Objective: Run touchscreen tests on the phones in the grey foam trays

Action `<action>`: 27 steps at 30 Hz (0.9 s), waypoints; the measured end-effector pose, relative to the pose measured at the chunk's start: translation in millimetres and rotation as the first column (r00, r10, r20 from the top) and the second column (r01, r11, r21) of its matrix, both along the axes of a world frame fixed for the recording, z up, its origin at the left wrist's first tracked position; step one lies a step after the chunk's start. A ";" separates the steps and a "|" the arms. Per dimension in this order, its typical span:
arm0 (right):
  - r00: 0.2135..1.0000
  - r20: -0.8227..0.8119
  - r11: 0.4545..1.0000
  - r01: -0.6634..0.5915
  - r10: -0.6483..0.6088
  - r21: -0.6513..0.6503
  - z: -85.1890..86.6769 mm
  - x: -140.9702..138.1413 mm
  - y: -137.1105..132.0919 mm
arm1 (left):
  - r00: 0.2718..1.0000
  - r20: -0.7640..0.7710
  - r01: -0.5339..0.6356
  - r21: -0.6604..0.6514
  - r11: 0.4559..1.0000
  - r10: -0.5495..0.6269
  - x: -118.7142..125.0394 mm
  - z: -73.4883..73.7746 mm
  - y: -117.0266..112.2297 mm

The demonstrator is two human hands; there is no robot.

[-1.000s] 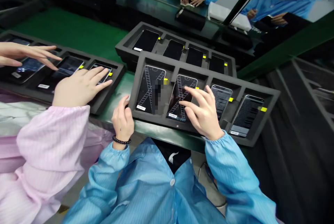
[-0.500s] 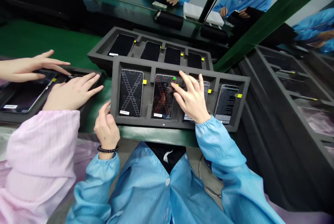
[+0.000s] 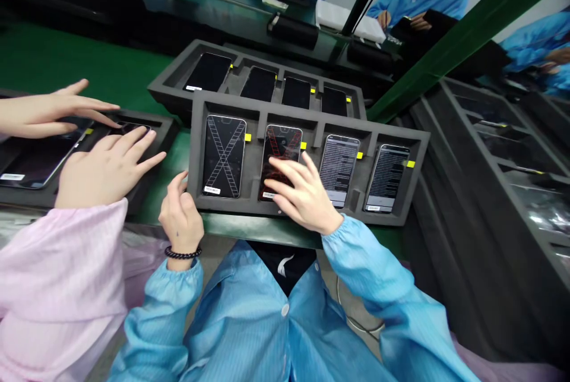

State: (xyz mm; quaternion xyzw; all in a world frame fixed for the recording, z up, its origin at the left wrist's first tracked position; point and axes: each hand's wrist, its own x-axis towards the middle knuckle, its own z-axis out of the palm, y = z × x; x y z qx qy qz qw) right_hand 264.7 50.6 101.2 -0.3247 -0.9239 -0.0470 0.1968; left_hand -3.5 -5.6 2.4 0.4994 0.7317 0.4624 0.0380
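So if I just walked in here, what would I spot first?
Four smartphones sit in a grey foam tray right in front, two showing crossed ladders and two showing rows of text. The right hand lies over the second phone. At the left, a co-worker's pink sleeve stands out.

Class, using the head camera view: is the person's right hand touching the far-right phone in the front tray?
Apart: the head view shows the right hand over the second phone, a whole compartment away from the far-right phone.

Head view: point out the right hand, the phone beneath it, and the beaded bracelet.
Right hand [image 3: 303, 195], head view, back of the hand.
Phone [image 3: 282, 145] beneath it, head view, upper screen.
Beaded bracelet [image 3: 182, 252], head view, middle of the strand.
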 end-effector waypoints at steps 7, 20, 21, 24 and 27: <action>0.971 -0.049 0.965 0.237 -0.233 0.114 25.9 -14.1 53.9 | 1.000 0.013 -0.004 -0.002 1.000 0.004 -0.1 0.5 0.9; 0.976 0.028 0.967 0.210 -0.216 0.144 16.5 -13.3 42.4 | 1.000 0.019 -0.006 -0.022 1.000 0.006 -0.1 0.1 0.1; 0.976 0.034 0.968 0.209 -0.216 0.142 13.8 -9.8 36.7 | 1.000 0.019 -0.006 -0.031 1.000 0.006 0.1 0.4 0.0; 0.977 0.047 0.970 0.202 -0.210 0.136 5.9 -0.4 19.6 | 1.000 0.024 -0.005 -0.042 0.999 0.006 0.7 1.3 0.1; 0.978 0.048 0.970 0.195 -0.203 0.143 -0.4 7.3 3.9 | 1.000 0.018 -0.013 -0.032 0.999 0.014 1.6 2.7 0.7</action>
